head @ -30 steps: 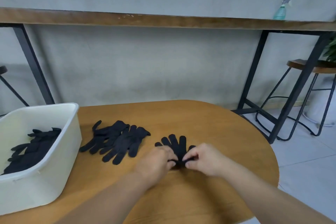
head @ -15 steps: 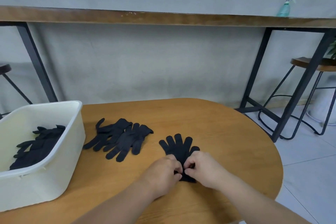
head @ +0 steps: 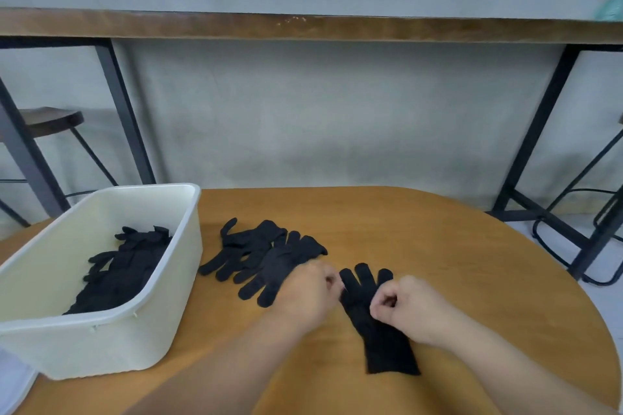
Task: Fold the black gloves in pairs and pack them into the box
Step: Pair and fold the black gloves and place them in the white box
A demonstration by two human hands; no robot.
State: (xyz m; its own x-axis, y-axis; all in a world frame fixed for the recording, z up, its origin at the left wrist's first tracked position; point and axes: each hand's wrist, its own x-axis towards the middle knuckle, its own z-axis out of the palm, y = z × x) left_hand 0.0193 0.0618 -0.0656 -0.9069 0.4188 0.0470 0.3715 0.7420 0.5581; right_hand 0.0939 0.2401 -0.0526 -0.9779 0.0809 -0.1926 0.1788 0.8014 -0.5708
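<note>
Fingers, right hand [head: 409, 308]: curled tight, tips pinching the right edge of the glove pair [head: 377, 320] at about its palm. Fingers, left hand [head: 308, 290]: curled, tips at the pair's left edge near the finger roots; whether they nip cloth or only touch it cannot be told.

Glove pair: black, flat on the table [head: 438, 246], between the two hands. Long axis runs away from the person and slightly left: cuff nearest the body, finger ends farthest. Both hands sit at mid-length, one on each side; the right is the firmer hold.

Judgement: a fold would go across that axis, cuff end brought up to the finger ends or the reverse.

Loose gloves [head: 263, 256]: black heap just left of the pair, partly under the left hand.

Box [head: 161, 283]: cream tub, far left on the table, nearer the left hand; black packed gloves [head: 124, 269] lie inside.
</note>
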